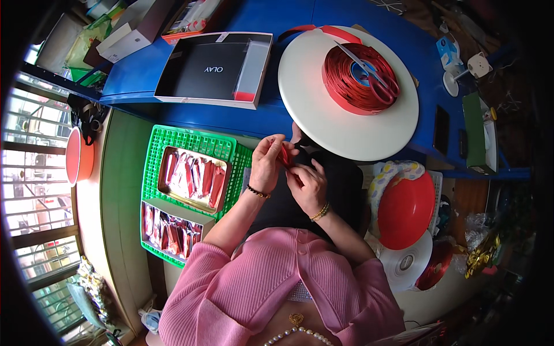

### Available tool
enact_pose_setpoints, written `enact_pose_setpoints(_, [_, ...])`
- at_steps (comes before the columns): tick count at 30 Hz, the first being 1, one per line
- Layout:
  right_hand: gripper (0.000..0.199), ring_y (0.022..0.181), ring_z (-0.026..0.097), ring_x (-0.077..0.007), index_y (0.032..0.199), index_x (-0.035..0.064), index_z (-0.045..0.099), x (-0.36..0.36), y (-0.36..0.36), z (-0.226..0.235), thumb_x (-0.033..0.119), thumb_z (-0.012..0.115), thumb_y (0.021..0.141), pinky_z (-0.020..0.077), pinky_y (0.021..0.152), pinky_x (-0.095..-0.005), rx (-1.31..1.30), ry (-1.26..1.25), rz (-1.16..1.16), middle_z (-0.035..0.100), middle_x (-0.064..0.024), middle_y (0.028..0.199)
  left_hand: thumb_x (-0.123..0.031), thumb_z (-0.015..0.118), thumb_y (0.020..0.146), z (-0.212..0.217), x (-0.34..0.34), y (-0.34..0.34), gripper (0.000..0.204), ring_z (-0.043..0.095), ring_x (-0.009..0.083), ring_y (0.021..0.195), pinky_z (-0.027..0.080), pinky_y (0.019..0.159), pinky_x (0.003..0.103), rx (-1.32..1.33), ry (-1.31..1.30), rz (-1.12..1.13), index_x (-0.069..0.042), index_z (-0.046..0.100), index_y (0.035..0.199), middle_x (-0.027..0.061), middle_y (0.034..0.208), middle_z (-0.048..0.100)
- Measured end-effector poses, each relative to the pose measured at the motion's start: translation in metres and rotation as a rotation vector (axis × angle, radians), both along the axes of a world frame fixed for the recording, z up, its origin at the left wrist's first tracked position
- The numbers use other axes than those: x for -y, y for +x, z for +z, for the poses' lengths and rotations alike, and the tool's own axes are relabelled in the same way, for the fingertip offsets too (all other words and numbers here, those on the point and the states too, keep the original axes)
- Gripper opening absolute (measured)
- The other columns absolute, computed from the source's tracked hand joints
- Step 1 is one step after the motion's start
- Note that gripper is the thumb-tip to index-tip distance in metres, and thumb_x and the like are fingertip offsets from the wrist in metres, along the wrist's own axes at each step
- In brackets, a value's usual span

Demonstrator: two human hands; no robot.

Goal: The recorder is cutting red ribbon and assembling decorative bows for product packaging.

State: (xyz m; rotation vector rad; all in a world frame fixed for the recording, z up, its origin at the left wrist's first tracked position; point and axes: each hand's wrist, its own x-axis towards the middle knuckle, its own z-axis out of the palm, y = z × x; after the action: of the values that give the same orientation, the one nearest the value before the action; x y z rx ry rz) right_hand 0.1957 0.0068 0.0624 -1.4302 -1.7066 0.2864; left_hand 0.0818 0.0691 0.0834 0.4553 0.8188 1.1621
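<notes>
Near the middle of the frame, I pinch a small red strip (283, 155) between the thumb and fingers of my left hand (267, 163). My right hand (309, 185), just below and to the right, has its fingertips closed on the strip's lower end; the fingers hide much of it, so I cannot tell its full shape.

At upper right, a round white board (314, 124) sits on the blue table (239, 121), bearing a roll of red ribbon (340, 81) with scissors (388, 92) lying on top. An open box with a black inside (190, 78) lies at upper centre-left. Left of my hands stands a green plastic basket (196, 134) with two open boxes of red wrapped pieces (193, 176). A red round basin (407, 210) is at centre-right.
</notes>
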Motion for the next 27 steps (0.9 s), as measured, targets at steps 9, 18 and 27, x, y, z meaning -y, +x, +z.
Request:
enact_pose_setpoints(9, [0.01,0.071,0.062,-0.0206,0.078,0.0084,0.058,-0.015,0.003,0.013,0.007,0.067,0.073,0.0413,0.089,-0.0435,0.018,0.071,0.015,0.064,-0.0053,0.075,-0.017,0.049,0.093,0.004,-0.018,-0.004,0.023,0.063,0.0252,0.088,0.05,0.08,0.034,-0.09,-0.006,-0.051,0.002,0.055,0.103,0.0157,0.095,0.063])
enact_pose_setpoints(18, [0.011,0.069,0.062,-0.0219,0.075,0.0082,0.058,-0.037,0.027,0.026,0.008,0.069,0.073,0.0389,0.088,-0.0417,0.022,0.167,-0.085,0.064,-0.0038,0.073,-0.02,0.065,0.082,0.017,-0.176,-0.082,0.022,0.061,0.0133,0.07,0.048,0.062,0.026,-1.149,0.649,0.24,0.001,0.063,0.087,0.0072,0.076,0.065])
enact_pose_setpoints(27, [0.014,0.07,0.063,-0.0156,0.089,-0.0014,0.061,-0.027,0.064,0.042,0.012,0.06,0.085,0.0507,0.071,-0.0275,-1.395,-0.504,0.182,0.064,-0.0084,0.08,-0.034,0.069,0.063,-0.005,-0.237,-0.088,0.033,0.066,0.0242,0.065,0.052,0.066,0.033,-1.634,0.317,-0.298,-0.004,0.071,0.077,0.0129,0.066,0.066])
